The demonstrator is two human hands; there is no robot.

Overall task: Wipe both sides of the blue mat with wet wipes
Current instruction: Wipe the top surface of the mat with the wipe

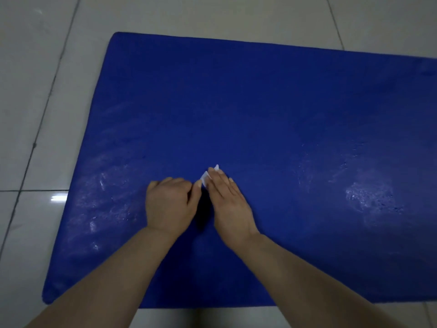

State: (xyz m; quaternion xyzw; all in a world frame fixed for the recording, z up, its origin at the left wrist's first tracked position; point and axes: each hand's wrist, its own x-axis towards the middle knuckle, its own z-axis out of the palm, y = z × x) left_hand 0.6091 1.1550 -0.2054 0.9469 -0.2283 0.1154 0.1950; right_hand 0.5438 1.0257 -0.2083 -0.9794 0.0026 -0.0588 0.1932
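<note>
Both hands (201,204) on crosswise blue mat (260,102)

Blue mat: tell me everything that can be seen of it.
The blue mat is a large, deep-blue rectangle with rounded corners, lying flat on pale floor tiles. Its surface looks smooth, with whitish smears left and right. Its right end is out of view. Both hands press a white wipe on it near the middle.

The flat rectangular foam mat (260,110) is a deep, saturated blue, mottled with pale whitish smears and glossy streaks toward its left and right ends. The small folded wet wipe (208,176) is plain white. The glossy ceramic floor tiles (35,79) are pale grey-white, crossed by thin dark grout lines.
</note>
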